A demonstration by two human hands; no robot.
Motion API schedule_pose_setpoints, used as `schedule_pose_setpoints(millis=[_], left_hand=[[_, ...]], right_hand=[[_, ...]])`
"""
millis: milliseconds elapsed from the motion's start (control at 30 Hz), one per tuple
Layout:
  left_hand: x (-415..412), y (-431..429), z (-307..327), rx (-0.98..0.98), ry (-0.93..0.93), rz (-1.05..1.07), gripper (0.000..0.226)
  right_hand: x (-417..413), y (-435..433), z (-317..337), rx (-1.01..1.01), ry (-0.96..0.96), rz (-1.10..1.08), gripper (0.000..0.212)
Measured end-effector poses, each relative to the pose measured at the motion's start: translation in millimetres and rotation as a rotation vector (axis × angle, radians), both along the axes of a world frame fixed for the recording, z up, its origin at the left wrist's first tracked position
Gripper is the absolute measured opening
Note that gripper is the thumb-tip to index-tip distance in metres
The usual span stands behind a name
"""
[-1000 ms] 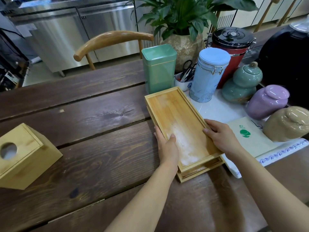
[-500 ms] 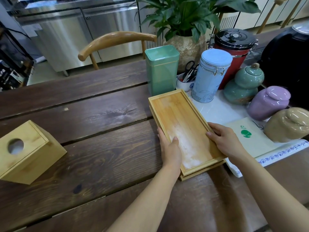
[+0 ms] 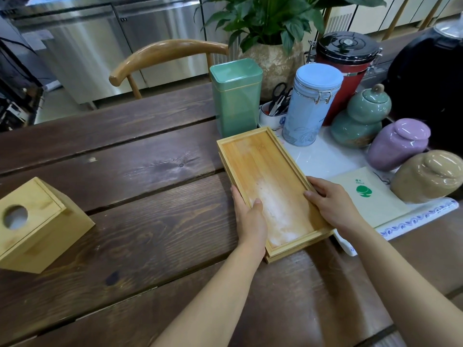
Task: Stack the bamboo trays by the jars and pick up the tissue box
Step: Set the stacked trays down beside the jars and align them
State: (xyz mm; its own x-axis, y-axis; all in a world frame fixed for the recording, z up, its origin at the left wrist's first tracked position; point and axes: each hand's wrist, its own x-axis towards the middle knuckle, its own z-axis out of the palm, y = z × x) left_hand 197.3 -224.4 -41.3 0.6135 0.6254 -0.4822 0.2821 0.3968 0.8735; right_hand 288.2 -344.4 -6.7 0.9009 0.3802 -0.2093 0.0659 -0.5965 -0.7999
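Two bamboo trays lie stacked on the dark wooden table [image 3: 140,226], the top tray [image 3: 268,186] nearly square over the lower tray [image 3: 298,251], whose edge shows at the near end. My left hand [image 3: 250,216] grips the stack's left long side, thumb over the rim. On the right long side my right hand [image 3: 328,204] holds the rim. The stack sits beside the jars: a green tin [image 3: 235,96] and a pale blue canister [image 3: 310,103]. At the far left stands the bamboo tissue box [image 3: 37,224], tilted on the table, round hole facing up, untouched.
Behind the trays stand a red canister [image 3: 348,71], teal [image 3: 360,118], purple [image 3: 398,144] and beige [image 3: 431,176] ceramic jars on a white mat [image 3: 325,159], a scissors cup [image 3: 273,108], a potted plant [image 3: 270,53]. A wooden chair [image 3: 165,56] stands beyond the table.
The top tray has been pushed into line with the lower one, so less of the lower tray sticks out. Both hands stayed on the stack's sides.
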Motion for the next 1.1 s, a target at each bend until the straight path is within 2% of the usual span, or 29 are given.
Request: schedule_pose_setpoints(millis=[867, 1100], left_hand=[[-5.3, -5.6, 6.6, -0.013, 0.012, -0.011, 0.066], [-7.0, -9.0, 8.9, 0.007, 0.034, -0.018, 0.065]], right_hand=[[-4.3, -5.4, 0.3, -0.017, -0.015, 0.013, 0.037], [-5.8, -5.5, 4.2, 0.037, 0.027, -0.009, 0.034]])
